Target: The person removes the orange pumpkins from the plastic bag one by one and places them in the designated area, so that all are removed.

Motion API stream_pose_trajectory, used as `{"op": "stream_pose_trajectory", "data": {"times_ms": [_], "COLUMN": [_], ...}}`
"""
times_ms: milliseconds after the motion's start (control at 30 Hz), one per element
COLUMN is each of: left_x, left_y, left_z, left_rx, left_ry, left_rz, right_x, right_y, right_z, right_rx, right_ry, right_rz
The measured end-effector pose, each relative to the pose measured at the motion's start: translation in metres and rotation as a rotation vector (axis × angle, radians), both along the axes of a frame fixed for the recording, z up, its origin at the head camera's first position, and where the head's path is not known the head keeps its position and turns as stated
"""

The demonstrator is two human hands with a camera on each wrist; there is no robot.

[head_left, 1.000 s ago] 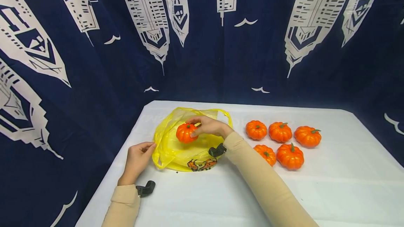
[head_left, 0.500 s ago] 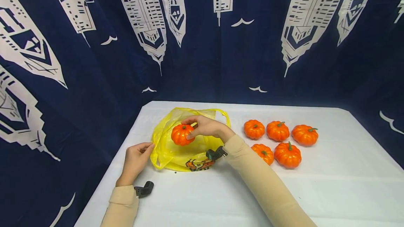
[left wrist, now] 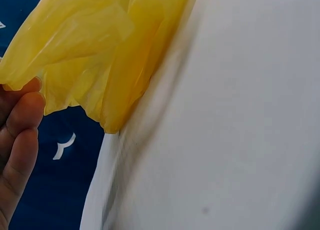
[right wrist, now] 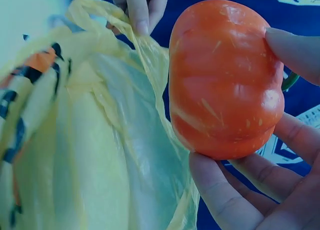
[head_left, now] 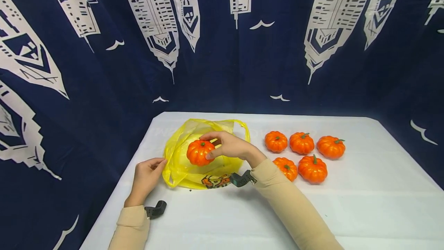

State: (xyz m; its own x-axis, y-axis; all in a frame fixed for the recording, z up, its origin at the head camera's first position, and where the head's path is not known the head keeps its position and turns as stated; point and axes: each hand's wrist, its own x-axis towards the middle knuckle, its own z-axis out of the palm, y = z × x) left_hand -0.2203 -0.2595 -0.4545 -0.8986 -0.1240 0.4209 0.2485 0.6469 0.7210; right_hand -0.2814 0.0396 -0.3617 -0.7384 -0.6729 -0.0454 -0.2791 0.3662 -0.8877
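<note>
My right hand [head_left: 230, 146] grips a small orange pumpkin [head_left: 200, 152] with a short green stem, thumb on one side and fingers on the other. It is held over the open mouth of a yellow plastic bag [head_left: 184, 176] with a tiger print on its front. In the right wrist view the pumpkin [right wrist: 225, 79] fills the middle, beside the bag's rim [right wrist: 155, 64]. My left hand [head_left: 147, 176] pinches the bag's left edge between thumb and fingertips. The left wrist view shows the yellow film [left wrist: 100, 49] hanging from those fingers [left wrist: 25, 112].
Several more orange pumpkins [head_left: 313, 169] stand in two rows right of the bag, one partly behind the right sleeve [head_left: 291, 203]. All rest on a white-covered table [head_left: 374, 203]. A dark blue curtain [head_left: 222, 80] with white building prints hangs behind and at the left.
The right hand has lowered the pumpkin slightly over the bag and turned a little at the wrist. The left hand keeps its pinch. The whole head view has shifted slightly left.
</note>
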Motion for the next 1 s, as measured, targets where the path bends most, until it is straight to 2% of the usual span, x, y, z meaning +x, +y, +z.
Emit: {"op": "stream_pose_trajectory", "data": {"times_ms": [400,667,800,1000], "left_x": [0.001,0.0,0.001,0.001], "left_y": [0.001,0.002,0.001,0.003], "left_z": [-0.001,0.0,-0.001,-0.002], "left_rx": [0.014,0.011,-0.002,0.013], "left_ry": [-0.032,-0.023,-0.019,-0.025], "left_rz": [0.008,0.006,0.007,0.006], "right_x": [0.034,0.055,0.062,0.068], "right_y": [0.025,0.051,0.06,0.074], "right_z": [-0.004,-0.011,-0.013,-0.01], "right_rx": [-0.035,-0.094,-0.143,-0.154], "right_ry": [0.009,-0.051,-0.077,-0.091], "right_rz": [-0.026,-0.072,-0.074,-0.107]}}
